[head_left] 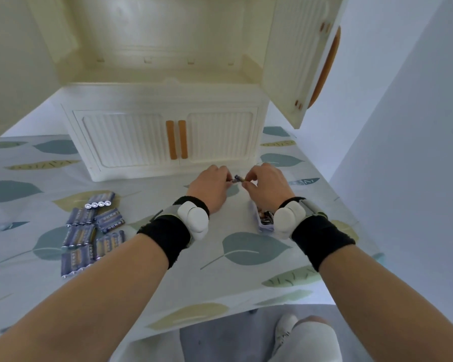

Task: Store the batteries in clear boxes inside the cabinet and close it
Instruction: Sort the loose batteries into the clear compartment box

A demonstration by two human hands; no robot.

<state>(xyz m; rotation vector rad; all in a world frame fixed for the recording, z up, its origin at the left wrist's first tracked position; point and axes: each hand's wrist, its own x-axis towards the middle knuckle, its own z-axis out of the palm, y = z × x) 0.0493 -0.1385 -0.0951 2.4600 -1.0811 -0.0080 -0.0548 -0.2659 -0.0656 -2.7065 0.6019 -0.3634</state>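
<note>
- Reaching forward from the near edge, two bare forearms cross a surface [246, 278] covered in a pale cloth printed with teal and olive leaves; each wrist wears a black band with a white rounded pod.
- On the near left lie seven shrink-wrapped packs of blue-and-gold cylindrical batteries [90, 231], clustered together and touching one another, well apart from both hands.
- Just beside the right wrist, partly hidden under it, sits a small clear plastic box [263, 218] with loose batteries inside.
- The left hand [211, 188] and the right hand [266, 185] meet over the surface just in front of the cabinet; each has its grip pinched narrow on an end of one small battery pack [237, 178] held between them. Blur hides whether its wrap is torn.
- Beyond the hands stands a cream plastic cabinet [168, 137] on the surface. Its lower pair of ribbed doors is closed, two orange upright handles side by side at the middle.
- The upper compartment [162, 48] stands open, its doors swung out to the left and right; the right door [298, 61] shows an orange handle on its outer face.
</note>
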